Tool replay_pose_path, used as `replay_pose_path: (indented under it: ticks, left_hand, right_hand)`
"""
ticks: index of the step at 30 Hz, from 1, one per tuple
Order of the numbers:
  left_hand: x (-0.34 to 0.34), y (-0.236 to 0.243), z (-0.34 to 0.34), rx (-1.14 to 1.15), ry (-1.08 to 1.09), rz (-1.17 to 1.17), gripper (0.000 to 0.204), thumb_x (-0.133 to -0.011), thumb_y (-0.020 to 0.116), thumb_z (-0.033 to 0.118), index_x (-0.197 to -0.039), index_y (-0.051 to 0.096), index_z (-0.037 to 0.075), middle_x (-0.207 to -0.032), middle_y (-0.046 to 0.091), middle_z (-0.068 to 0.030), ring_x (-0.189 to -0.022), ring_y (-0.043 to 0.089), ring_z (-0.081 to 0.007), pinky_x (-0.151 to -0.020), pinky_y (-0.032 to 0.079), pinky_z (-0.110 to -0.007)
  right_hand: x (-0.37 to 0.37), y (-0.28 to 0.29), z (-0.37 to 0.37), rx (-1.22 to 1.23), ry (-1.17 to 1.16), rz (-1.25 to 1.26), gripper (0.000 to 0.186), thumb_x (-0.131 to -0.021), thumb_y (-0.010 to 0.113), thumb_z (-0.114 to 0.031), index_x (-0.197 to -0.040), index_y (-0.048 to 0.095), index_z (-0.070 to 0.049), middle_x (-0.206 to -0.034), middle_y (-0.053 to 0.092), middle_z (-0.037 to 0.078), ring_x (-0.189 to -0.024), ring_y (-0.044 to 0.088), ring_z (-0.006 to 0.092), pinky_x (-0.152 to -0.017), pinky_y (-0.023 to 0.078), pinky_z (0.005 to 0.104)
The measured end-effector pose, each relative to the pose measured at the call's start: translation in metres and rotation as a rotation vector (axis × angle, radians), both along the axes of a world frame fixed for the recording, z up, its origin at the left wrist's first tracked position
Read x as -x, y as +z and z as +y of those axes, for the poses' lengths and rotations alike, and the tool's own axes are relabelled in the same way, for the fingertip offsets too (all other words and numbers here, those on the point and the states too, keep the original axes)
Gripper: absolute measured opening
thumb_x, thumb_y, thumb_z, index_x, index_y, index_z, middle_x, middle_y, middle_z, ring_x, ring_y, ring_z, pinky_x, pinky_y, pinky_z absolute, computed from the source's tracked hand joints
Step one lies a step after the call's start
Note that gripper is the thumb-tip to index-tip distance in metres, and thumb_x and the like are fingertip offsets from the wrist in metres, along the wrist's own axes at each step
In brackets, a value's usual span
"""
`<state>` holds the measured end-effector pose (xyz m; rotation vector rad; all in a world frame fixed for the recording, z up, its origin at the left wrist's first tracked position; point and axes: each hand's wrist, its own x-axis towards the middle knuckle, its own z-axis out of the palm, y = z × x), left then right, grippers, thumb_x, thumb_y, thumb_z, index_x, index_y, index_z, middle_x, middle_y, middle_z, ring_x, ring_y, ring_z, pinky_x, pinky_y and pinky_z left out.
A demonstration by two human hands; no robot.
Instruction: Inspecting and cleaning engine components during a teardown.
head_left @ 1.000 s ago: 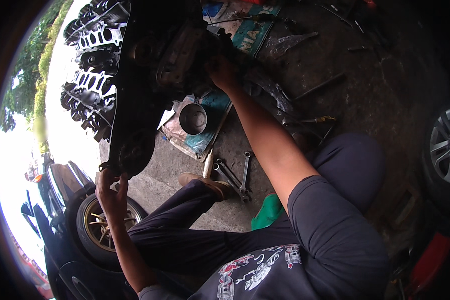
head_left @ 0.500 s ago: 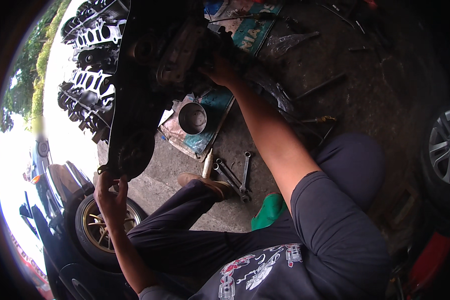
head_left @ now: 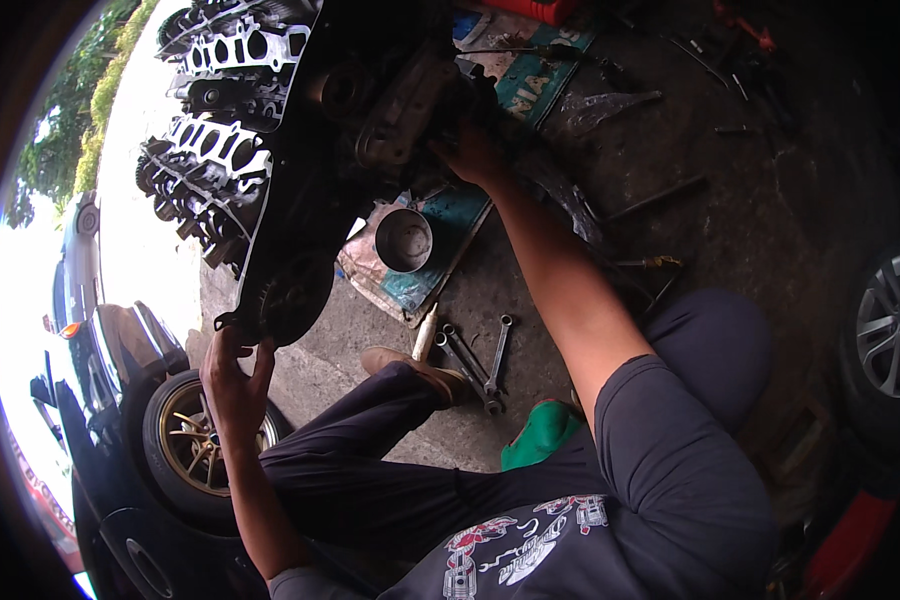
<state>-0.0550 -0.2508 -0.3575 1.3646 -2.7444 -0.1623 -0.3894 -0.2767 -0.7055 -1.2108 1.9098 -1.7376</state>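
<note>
A large dark car engine (head_left: 295, 190) stands before me, its pale metal intake faces (head_left: 215, 145) lit on the left side. At its lower near corner my left hand (head_left: 236, 375) is closed, thumb and fingers pinched around the edge by a small tab. My right hand (head_left: 473, 158) reaches across to the engine's right side and grips a dark part there. Deep shadow hides some of its fingertips, so the exact part is unclear. Below the engine, a round metal tin (head_left: 404, 241) rests on a stained printed sheet (head_left: 450, 225).
Several wrenches (head_left: 480, 365) and a pale-handled tool (head_left: 426, 333) lie on the concrete near my foot. A gold-spoked wheel (head_left: 195, 440) is at lower left, another car wheel (head_left: 885, 325) at far right. Crumpled clear plastic (head_left: 605, 108) and a red case (head_left: 535, 8) lie farther off.
The engine and ground appear farther right in the picture, as the view has shifted. Both hands keep their places on the engine.
</note>
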Motion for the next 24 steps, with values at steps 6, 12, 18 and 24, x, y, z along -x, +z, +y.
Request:
replay_pose_path:
  ticks: [6,12,18,24]
  left_hand:
    - [0.003,0.002,0.003,-0.006,-0.044,0.036,0.018,-0.084,0.072,0.007,-0.096,0.06,-0.001,-0.084,0.065,-0.0114,-0.077,0.066,-0.0208,-0.071,0.05,-0.033]
    - [0.001,0.0,0.003,-0.019,-0.016,0.047,0.018,-0.085,0.072,0.012,-0.095,0.061,0.003,-0.084,0.066,-0.0086,-0.076,0.064,-0.0209,-0.068,0.048,-0.035]
    - [-0.001,0.0,0.002,-0.004,-0.024,0.047,0.019,-0.085,0.073,0.012,-0.096,0.062,0.003,-0.086,0.067,-0.0087,-0.076,0.064,-0.0209,-0.067,0.048,-0.035]
    - [0.0,0.001,0.001,-0.049,0.02,0.068,0.021,-0.082,0.076,0.011,-0.095,0.063,0.002,-0.089,0.067,-0.0115,-0.078,0.067,-0.0263,-0.07,0.053,-0.037]
  right_hand:
    - [0.005,-0.009,-0.006,-0.076,0.072,-0.078,0.064,-0.089,0.069,-0.04,-0.133,0.049,0.001,-0.128,0.057,0.025,-0.122,0.054,0.0418,-0.102,0.044,0.0481]
    - [0.007,-0.014,-0.014,0.032,0.086,-0.213,0.062,-0.091,0.066,-0.041,-0.136,0.05,-0.001,-0.133,0.056,0.024,-0.127,0.051,0.0412,-0.105,0.042,0.0478]
    - [0.002,-0.012,-0.015,-0.017,0.082,-0.16,0.061,-0.093,0.062,-0.043,-0.135,0.051,0.0,-0.134,0.055,0.026,-0.126,0.05,0.0432,-0.105,0.042,0.0475]
    - [0.003,-0.005,-0.011,-0.054,0.041,-0.071,0.061,-0.094,0.061,-0.045,-0.134,0.052,0.0,-0.132,0.056,0.027,-0.124,0.052,0.0437,-0.104,0.043,0.0473]
